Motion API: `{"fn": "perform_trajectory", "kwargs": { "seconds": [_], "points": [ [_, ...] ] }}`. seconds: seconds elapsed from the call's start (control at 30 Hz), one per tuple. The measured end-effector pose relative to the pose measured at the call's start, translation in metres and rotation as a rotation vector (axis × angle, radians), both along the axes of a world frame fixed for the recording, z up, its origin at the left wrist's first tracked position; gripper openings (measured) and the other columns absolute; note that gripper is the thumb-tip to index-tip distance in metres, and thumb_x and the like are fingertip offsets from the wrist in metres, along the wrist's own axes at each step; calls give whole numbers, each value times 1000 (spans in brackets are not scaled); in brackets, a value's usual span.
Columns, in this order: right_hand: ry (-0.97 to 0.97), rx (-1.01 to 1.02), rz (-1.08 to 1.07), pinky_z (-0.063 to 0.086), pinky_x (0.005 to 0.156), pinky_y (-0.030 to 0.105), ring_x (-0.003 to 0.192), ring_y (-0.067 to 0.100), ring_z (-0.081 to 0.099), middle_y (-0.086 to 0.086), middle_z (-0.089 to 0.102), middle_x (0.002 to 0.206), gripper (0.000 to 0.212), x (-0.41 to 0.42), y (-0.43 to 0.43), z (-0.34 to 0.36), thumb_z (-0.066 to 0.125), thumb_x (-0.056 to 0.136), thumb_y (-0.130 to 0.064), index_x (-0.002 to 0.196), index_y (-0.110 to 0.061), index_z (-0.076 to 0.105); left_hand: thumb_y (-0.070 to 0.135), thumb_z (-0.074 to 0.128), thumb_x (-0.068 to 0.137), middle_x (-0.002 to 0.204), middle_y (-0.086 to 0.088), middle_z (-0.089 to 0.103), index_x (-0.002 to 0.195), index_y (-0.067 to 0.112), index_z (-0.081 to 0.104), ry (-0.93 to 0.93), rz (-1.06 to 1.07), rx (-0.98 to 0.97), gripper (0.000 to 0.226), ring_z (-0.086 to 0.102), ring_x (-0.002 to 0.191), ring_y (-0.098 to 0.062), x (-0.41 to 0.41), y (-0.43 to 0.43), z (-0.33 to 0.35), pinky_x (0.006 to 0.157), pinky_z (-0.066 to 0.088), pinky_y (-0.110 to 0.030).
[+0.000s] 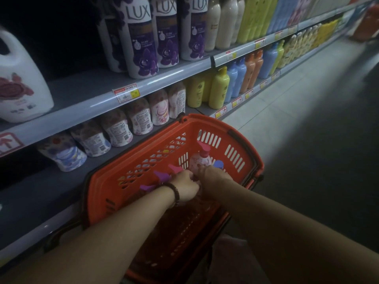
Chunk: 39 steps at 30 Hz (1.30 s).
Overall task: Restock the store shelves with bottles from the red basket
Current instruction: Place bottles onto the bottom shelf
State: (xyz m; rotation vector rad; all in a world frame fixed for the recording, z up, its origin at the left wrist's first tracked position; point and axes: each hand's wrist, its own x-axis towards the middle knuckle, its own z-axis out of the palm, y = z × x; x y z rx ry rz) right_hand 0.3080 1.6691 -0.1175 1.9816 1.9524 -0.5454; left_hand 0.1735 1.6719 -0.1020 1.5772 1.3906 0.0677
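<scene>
The red basket (235,144) stands on the floor against the lower shelf. Inside it are several pump bottles: a pink floral one with a pink pump (200,158), others with purple and pink pumps (162,176), and one with a blue cap (218,163). Both my hands reach down into the basket. My left hand (185,186), with a bead bracelet on the wrist, has its fingers curled around a bottle hidden beneath it. My right hand (213,177) curls onto the pink floral bottle's lower side; its fingertips are hidden.
The lower shelf (37,193) holds a row of floral bottles (139,117), with bare space at its left. The shelf above (86,89) carries purple LUX bottles (141,37) and a white jug (18,78). Yellow, blue and orange bottles continue right. The aisle floor (307,119) lies right.
</scene>
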Motion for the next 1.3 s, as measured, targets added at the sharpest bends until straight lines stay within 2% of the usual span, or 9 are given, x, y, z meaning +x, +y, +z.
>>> {"fn": "perform_trajectory", "kwargs": {
  "seconds": [0.27, 0.47, 0.57, 0.67, 0.77, 0.87, 0.97, 1.17, 1.3],
  "points": [
    [-35, 15, -29, 57, 105, 47, 130, 33, 65, 14, 60, 142, 41, -3, -6, 8, 61, 106, -9, 146, -10, 54, 18, 60, 99, 83, -1, 65, 87, 23, 64, -79, 34, -50, 14, 63, 73, -20, -11, 1, 12, 71, 60, -36],
    [-17, 9, -67, 61, 97, 53, 117, 33, 70, 12, 66, 131, 39, -11, -11, 11, 66, 100, -4, 139, -9, 59, 30, 62, 101, 112, 1, 69, 85, 34, 58, -80, 56, -76, 17, 72, 104, -25, -17, -1, 24, 84, 65, -47],
    [2, 5, -40, 61, 98, 47, 119, 30, 69, 10, 66, 129, 40, -11, -11, 16, 72, 98, -11, 136, -10, 61, 25, 62, 100, 115, 0, 69, 86, 33, 59, -83, 74, -66, 17, 72, 105, -25, -20, 0, 28, 85, 64, -50],
    [41, 26, -33, 61, 91, 36, 107, 23, 68, 3, 62, 105, 35, -9, -8, 24, 75, 96, -14, 130, -12, 65, 22, 62, 100, 106, 2, 67, 87, 30, 61, -77, 85, -63, 14, 72, 98, -24, -26, 1, 30, 85, 64, -52],
    [54, 68, -19, 57, 81, 28, 99, 22, 68, 0, 58, 96, 31, -7, -5, 37, 76, 95, -13, 124, -9, 68, 25, 65, 99, 104, 4, 65, 111, 30, 61, -89, 95, -78, 14, 70, 93, -21, -30, 2, 29, 87, 64, -50],
    [74, 97, -4, 51, 64, 24, 74, 13, 61, -6, 54, 80, 25, -5, -3, 47, 76, 95, -12, 119, -8, 69, 24, 66, 97, 114, -6, 71, 110, 29, 62, -74, 84, -53, 15, 72, 98, -25, -35, 1, 31, 79, 66, -45],
    [91, 97, 36, 51, 61, 21, 70, 9, 60, -7, 54, 80, 26, -7, -2, 55, 77, 95, -16, 119, -12, 69, 23, 70, 94, 115, -7, 72, 120, 25, 63, -68, 64, -37, 28, 72, 93, -24, -41, 3, 25, 62, 59, -35],
    [97, 125, 214, 67, 76, 33, 81, 16, 73, -1, 72, 93, 19, -14, -5, 82, 75, 96, -25, 110, -13, 74, 17, 86, 76, 98, 1, 71, 102, 24, 69, -80, -22, 40, 32, 69, 95, -21, -53, 0, 28, 83, 59, -40],
    [166, 147, 264, 66, 77, 38, 82, 19, 73, 1, 75, 93, 27, -22, -7, 107, 76, 94, -36, 108, -13, 78, 8, 92, 74, 81, 14, 74, 88, 27, 66, -83, -133, -4, 35, 69, 80, -5, -65, -6, 37, 74, 60, -26]
  ]
}}
